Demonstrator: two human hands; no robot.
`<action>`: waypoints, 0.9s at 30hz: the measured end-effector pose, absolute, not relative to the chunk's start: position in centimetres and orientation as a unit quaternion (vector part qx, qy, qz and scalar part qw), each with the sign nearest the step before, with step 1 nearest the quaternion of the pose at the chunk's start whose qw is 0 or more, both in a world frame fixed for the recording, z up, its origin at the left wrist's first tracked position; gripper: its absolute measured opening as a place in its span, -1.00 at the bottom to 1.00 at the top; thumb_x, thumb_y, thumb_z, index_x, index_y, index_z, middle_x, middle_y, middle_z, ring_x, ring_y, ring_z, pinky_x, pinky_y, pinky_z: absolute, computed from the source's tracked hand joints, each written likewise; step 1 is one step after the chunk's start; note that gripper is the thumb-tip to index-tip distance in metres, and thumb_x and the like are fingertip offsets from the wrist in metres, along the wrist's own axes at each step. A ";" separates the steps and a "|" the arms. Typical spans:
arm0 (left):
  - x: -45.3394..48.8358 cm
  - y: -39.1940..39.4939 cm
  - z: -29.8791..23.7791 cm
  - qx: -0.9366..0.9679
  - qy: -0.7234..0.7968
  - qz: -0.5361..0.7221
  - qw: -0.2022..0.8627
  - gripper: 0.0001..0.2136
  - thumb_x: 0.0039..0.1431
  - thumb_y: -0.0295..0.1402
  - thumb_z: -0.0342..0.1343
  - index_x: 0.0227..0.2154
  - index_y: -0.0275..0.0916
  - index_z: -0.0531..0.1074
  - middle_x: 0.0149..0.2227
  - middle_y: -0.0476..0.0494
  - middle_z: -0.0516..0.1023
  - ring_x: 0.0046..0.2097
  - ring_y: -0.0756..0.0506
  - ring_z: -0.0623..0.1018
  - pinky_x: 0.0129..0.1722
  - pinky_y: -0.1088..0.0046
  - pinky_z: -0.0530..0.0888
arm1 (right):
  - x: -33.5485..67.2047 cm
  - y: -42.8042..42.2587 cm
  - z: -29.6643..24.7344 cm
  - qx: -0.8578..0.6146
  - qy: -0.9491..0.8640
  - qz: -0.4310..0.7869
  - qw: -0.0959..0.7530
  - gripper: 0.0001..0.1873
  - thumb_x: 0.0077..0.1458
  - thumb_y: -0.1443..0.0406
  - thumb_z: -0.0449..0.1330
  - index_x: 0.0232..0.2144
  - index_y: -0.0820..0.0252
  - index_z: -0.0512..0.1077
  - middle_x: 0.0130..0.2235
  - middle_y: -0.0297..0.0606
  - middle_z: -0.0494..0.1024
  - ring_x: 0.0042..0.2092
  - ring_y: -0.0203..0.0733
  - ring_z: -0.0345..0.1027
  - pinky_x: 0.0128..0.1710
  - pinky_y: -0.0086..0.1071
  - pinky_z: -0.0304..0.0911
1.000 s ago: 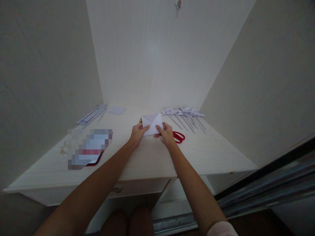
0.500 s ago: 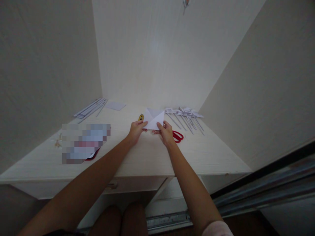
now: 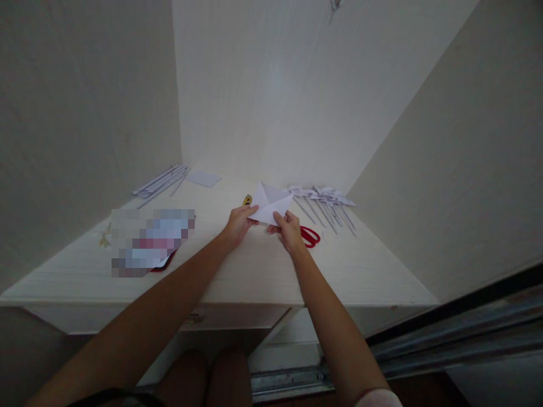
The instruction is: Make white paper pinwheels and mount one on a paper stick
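A creased white paper square [image 3: 271, 203] is held a little above the pale wooden desk [image 3: 254, 271], tilted with one corner toward me. My left hand [image 3: 238, 223] pinches its left edge with thumb and fingers closed. My right hand [image 3: 290, 228] pinches the near corner from the right. Red-handled scissors [image 3: 309, 236] lie just right of my right hand.
Several folded white paper pinwheels on sticks [image 3: 324, 202] lie at the back right. A bundle of thin sticks [image 3: 161, 182] and a small paper sheet [image 3: 203, 178] lie at the back left. A yellow cutter [image 3: 247, 199] peeks from behind the paper. A blurred-out flat item [image 3: 150, 246] sits left.
The paper has been lifted off the desk and turned, its far edge rising and swinging right. Both hands stay on it.
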State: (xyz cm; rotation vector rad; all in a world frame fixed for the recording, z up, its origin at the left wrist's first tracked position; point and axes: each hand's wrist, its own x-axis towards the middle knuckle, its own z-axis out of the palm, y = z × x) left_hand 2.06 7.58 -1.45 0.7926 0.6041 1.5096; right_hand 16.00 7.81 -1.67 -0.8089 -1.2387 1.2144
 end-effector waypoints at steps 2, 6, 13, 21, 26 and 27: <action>2.0 7.5 -1.4 0.346 0.255 0.655 0.621 -0.82 -0.22 -0.41 0.22 -0.51 -0.43 0.43 -0.47 -0.15 0.46 -0.48 0.02 0.42 -0.58 0.55 0.30 | 16.0 7.8 -1.7 -0.347 -0.528 0.522 0.573 -0.64 -0.21 0.16 0.27 -0.39 0.28 0.32 -0.61 -0.39 0.47 -0.68 -0.34 0.31 -0.71 -0.49 0.25; 2.0 7.3 -1.3 0.352 0.248 0.651 0.625 -0.84 -0.17 -0.42 0.20 -0.50 -0.43 0.43 -0.47 -0.15 0.47 -0.47 0.02 0.42 -0.56 0.55 0.30 | 15.9 7.7 -1.6 -0.338 -0.520 0.528 0.581 -0.67 -0.21 0.18 0.28 -0.40 0.28 0.35 -0.55 -0.38 0.49 -0.68 -0.36 0.30 -0.71 -0.49 0.23; 2.2 7.2 -1.4 0.389 0.256 0.603 0.647 -0.77 -0.20 -0.45 0.23 -0.41 -0.46 0.45 -0.42 -0.23 0.53 -0.43 -0.02 0.49 -0.51 0.54 0.34 | 16.1 7.7 -1.2 -0.331 -0.506 0.524 0.600 -0.70 -0.19 0.19 0.28 -0.42 0.28 0.36 -0.52 -0.36 0.48 -0.66 -0.39 0.29 -0.70 -0.50 0.16; 2.4 7.2 -1.8 0.448 0.309 0.592 0.595 -0.83 -0.14 -0.40 0.21 -0.51 -0.46 0.44 -0.57 -0.17 0.51 -0.53 0.01 0.47 -0.54 0.53 0.30 | 16.0 7.9 -1.6 -0.347 -0.533 0.503 0.586 -0.69 -0.14 0.13 0.22 -0.40 0.25 0.34 -0.56 -0.39 0.43 -0.63 -0.39 0.26 -0.68 -0.51 0.11; 2.2 7.4 -1.7 0.467 0.369 0.641 0.485 -0.85 -0.03 -0.42 0.10 -0.61 -0.41 0.39 -0.69 -0.09 0.44 -0.65 0.07 0.37 -0.60 0.55 0.25 | 16.9 7.3 -0.5 -0.489 -0.602 0.277 0.567 -0.68 0.08 0.15 -0.05 -0.52 0.25 0.33 -0.58 -0.33 0.39 -0.53 -0.32 0.29 -0.49 -0.43 0.20; 2.1 7.3 -1.6 0.472 0.375 0.645 0.470 -0.86 -0.02 -0.43 0.08 -0.60 -0.40 0.39 -0.70 -0.07 0.43 -0.66 0.08 0.36 -0.62 0.56 0.24 | 17.5 7.0 -0.1 -0.532 -0.621 0.179 0.548 -0.69 0.09 0.19 -0.06 -0.52 0.26 0.35 -0.54 -0.28 0.42 -0.48 -0.29 0.30 -0.41 -0.41 0.21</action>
